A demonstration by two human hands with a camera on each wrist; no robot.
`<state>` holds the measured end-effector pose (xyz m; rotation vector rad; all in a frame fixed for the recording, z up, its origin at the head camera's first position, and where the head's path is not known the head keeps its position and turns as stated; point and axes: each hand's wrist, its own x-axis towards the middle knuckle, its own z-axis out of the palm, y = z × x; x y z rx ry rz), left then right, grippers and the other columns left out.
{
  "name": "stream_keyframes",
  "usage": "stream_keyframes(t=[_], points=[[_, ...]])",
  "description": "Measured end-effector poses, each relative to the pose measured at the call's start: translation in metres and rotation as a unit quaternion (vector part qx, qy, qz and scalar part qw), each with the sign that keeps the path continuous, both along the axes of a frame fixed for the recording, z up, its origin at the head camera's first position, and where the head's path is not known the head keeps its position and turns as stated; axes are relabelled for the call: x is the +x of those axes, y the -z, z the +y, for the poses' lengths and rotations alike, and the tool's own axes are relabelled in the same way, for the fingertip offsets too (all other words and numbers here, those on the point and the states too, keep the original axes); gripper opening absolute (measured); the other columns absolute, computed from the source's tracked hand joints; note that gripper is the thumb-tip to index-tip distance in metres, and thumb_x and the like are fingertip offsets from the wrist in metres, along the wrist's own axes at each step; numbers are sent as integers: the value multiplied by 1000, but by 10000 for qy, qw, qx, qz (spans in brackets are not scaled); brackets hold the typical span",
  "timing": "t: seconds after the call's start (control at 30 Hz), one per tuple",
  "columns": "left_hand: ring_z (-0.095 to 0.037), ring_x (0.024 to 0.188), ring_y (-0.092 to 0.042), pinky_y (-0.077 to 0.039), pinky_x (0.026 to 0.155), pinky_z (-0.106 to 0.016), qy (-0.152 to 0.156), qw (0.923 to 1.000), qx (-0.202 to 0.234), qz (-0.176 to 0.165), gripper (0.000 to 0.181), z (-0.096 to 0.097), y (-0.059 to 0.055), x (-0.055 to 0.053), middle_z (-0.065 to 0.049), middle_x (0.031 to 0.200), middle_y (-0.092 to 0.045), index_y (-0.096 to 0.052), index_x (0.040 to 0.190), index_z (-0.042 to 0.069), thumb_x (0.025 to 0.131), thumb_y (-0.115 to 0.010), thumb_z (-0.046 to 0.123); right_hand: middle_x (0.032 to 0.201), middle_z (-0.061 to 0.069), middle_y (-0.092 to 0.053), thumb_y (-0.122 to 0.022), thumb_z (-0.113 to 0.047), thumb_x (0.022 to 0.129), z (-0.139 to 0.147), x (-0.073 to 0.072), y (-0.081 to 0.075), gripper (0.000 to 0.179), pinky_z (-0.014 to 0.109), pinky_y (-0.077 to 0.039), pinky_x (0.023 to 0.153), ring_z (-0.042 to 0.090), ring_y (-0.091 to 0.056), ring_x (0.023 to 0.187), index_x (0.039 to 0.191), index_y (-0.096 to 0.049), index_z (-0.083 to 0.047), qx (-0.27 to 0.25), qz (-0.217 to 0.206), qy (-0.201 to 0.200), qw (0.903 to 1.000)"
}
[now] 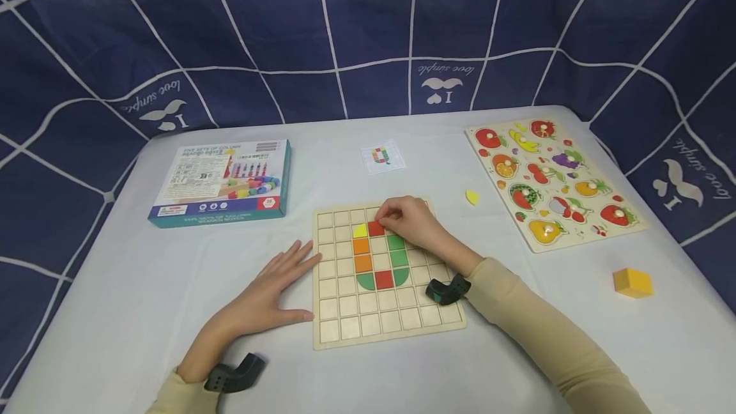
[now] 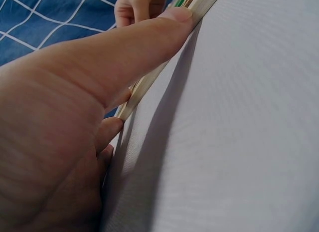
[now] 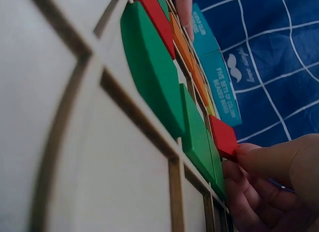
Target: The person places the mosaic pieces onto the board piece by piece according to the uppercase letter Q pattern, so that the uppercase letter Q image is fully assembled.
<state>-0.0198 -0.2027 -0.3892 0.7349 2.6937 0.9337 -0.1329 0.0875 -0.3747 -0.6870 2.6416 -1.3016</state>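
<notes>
A wooden grid board (image 1: 391, 322) lies on the table with coloured tiles forming a ring in its cells. My right hand (image 1: 415, 223) pinches a red square tile (image 3: 224, 137) between thumb and fingers at the top of the ring; the right wrist view has the tile tilted. Beside it sit a yellow quarter-round tile (image 1: 360, 231) and an orange square tile (image 1: 361, 246). Another red square tile (image 1: 384, 280) lies at the bottom, between green quarter-round tiles (image 1: 402, 276). With fingers spread, my left hand (image 1: 264, 292) touches the board's left edge.
A small pattern card (image 1: 382, 156) lies behind the board, and a loose yellow quarter-round piece (image 1: 472, 197) to its right. A fruit puzzle board (image 1: 552, 184) and a yellow block (image 1: 632, 283) are at the right. A teal-sided box (image 1: 224, 181) stands back left.
</notes>
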Motion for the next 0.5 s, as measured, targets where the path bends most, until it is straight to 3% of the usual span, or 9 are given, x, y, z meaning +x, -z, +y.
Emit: stream_keyframes(t=[0.27,0.5], points=[[-26,140,-6,-7,109,-53,-85,9999,-59,-41,96,0,2,1,-5,153,-19,-38,145,17,66,-74,59,92,1,-68,-67,-7,87,8,3,-6,10,29,-49,76,14,-60,86,95,-73,-7,126,-26,-45,9999],[-27,140,-6,-7,108,-53,-62,10000,-22,-15,95,1,0,0,-5,153,-19,-37,145,17,68,-72,60,100,7,-68,-64,-8,89,58,0,-27,16,32,-51,73,19,-62,87,102,-70,0,-205,-155,289,9992]])
